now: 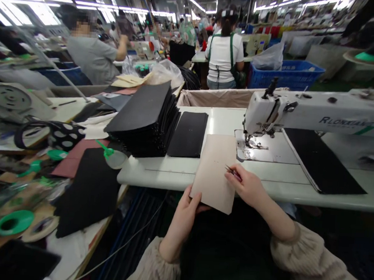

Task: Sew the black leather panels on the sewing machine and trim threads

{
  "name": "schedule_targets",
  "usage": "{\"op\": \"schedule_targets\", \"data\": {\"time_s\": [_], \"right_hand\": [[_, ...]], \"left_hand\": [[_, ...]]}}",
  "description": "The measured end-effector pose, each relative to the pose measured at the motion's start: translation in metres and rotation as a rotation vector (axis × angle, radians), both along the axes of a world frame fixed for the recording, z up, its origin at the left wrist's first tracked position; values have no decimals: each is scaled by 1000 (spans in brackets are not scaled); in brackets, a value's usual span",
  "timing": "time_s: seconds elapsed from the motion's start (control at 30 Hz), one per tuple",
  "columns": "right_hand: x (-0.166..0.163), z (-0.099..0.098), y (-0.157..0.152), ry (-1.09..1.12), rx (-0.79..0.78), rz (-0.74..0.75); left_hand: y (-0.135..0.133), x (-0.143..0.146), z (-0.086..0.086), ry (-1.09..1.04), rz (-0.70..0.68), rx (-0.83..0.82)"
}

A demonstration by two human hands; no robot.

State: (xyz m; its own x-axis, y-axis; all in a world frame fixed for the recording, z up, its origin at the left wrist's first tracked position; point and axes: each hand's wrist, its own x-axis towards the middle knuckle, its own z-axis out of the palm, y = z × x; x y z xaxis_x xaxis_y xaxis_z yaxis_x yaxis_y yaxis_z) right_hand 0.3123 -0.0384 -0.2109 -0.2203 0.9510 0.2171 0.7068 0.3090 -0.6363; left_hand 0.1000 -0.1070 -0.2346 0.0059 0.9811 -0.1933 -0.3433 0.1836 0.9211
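Observation:
A beige rectangular panel [216,169] lies over the front edge of the white sewing table [159,176]. My left hand [184,214] grips its near left corner, thumb on top. My right hand [247,187] rests on the panel's right edge, fingers pinched round a small metal tool [232,172] that looks like tweezers or snips. The sewing machine [304,112] stands just beyond, its needle [248,140] right of the panel's far end.
A tall stack of black panels [146,120] and a single black piece [189,133] lie left of the beige panel. Another black panel [322,160] sits under the machine arm. A cluttered side table [43,177] is at left. Other workers sit farther back.

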Motion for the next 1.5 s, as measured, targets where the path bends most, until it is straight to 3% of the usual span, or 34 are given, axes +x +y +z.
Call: {"op": "schedule_targets", "data": {"time_s": [0.13, 0.33, 0.73, 1.5], "right_hand": [[-28, 0, -31, -64, -24, 189], [-56, -7, -35, -196, 26, 324], [-64, 1, -26, -207, 87, 404], [-61, 7, -22, -51, -10, 408]], "left_hand": [[-8, -16, -2, 157, 17, 39], [-14, -26, -8, 107, 70, -2], [-6, -23, 3, 58, 109, -8], [-6, -20, 7, 78, 123, -15]]}}
